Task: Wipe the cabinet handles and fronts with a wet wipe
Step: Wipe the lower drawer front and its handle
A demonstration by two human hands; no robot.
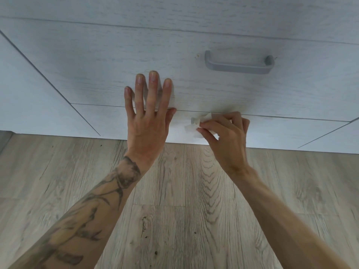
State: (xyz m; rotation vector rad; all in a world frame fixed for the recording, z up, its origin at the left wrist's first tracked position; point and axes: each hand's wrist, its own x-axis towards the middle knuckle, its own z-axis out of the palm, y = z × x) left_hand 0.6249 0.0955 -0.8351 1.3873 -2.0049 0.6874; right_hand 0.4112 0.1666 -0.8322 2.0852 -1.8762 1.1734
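A pale wood-grain drawer front (97, 74) fills the upper half of the head view, with a grey bar handle (239, 65) at the upper right. Below it lies the bottom drawer front (120, 123). My left hand (148, 115) presses flat against the upper drawer front, fingers straight and spread. My right hand (227, 136) pinches a crumpled white wet wipe (194, 129) around the left end of the bottom drawer's grey handle (193, 120). The rest of that handle is hidden behind my right hand.
Another drawer front (174, 8) runs above. Neighbouring cabinet doors stand at the left (23, 94) and lower right (342, 136). Light wood-look laminate floor (184, 210) spreads below the cabinet base.
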